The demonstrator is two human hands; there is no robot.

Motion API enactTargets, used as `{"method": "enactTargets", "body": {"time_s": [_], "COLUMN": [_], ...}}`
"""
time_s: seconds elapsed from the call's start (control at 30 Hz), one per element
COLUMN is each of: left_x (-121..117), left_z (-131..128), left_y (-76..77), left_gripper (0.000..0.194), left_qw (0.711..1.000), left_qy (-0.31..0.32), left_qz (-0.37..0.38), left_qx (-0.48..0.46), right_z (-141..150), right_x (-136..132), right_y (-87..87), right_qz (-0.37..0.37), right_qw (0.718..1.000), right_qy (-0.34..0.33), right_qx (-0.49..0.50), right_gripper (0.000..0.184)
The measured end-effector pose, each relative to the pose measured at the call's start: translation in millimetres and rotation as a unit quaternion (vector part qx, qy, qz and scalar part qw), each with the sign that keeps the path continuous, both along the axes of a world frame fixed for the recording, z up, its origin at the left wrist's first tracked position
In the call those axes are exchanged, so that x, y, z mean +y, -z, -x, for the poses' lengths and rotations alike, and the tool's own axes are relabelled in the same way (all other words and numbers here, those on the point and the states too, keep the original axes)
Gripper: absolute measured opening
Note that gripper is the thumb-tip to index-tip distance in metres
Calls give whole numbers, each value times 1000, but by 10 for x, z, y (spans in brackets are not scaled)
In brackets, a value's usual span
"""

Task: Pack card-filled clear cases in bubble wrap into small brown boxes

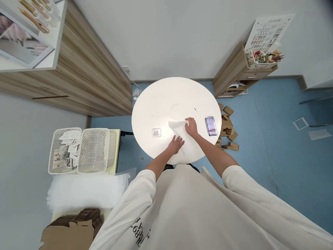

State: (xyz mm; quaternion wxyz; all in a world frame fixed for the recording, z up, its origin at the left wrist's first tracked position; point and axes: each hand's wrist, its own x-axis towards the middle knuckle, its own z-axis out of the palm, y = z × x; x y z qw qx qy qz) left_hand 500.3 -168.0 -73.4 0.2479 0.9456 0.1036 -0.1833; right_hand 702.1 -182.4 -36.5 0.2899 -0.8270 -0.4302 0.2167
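A round white table [166, 97] stands in front of me. A thin white sheet [178, 128] lies on its near side. My left hand [176, 143] rests flat on the sheet's near edge with fingers spread. My right hand [191, 126] presses on the sheet's right part, fingers curled at its upper edge. A small clear square case [156, 132] sits on the table left of the sheet. A phone [211, 125] lies at the table's right edge.
Two white baskets [82, 150] with papers and clear cases stand on a low table at left, with white foam sheets [85, 191] and a cardboard box [70, 229] nearer. Small cardboard boxes [227, 133] litter the blue floor at right. Wooden cabinets flank the wall.
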Motion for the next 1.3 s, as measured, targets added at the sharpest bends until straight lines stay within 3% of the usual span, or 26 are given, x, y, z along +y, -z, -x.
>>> {"method": "enactTargets", "body": {"time_s": [0.13,0.33,0.5,0.63,0.87,1.03,1.13,1.3], "left_x": [12,23,79,171,239,210,209,255], "left_z": [-32,-121,-151,-16,268,358,416,535], "left_y": [-45,-54,-165,-207,-69,-10,6,-11], "left_gripper": [85,71,45,37,47,60,68,68], "left_qw": [1000,1000,998,997,986,983,984,987], "left_qy": [-4,-19,-18,-61,-146,-117,-107,-127], "left_qz": [-8,-14,-54,-48,-77,-141,-143,-101], "left_qx": [2,-20,-5,-7,4,7,7,-2], "right_z": [-170,-90,62,153,302,433,578,815], "right_x": [-320,-736,-919,-930,-890,-843,-797,-780], "right_y": [70,270,334,336,307,294,330,413], "right_qz": [40,160,208,207,224,265,272,315], "right_qw": [998,970,951,955,951,915,901,892], "right_qy": [16,-181,-216,-199,-182,-256,-300,-288], "right_qx": [-44,-37,-75,-75,-110,-162,-155,-147], "right_gripper": [37,46,59,65,70,73,79,102]}}
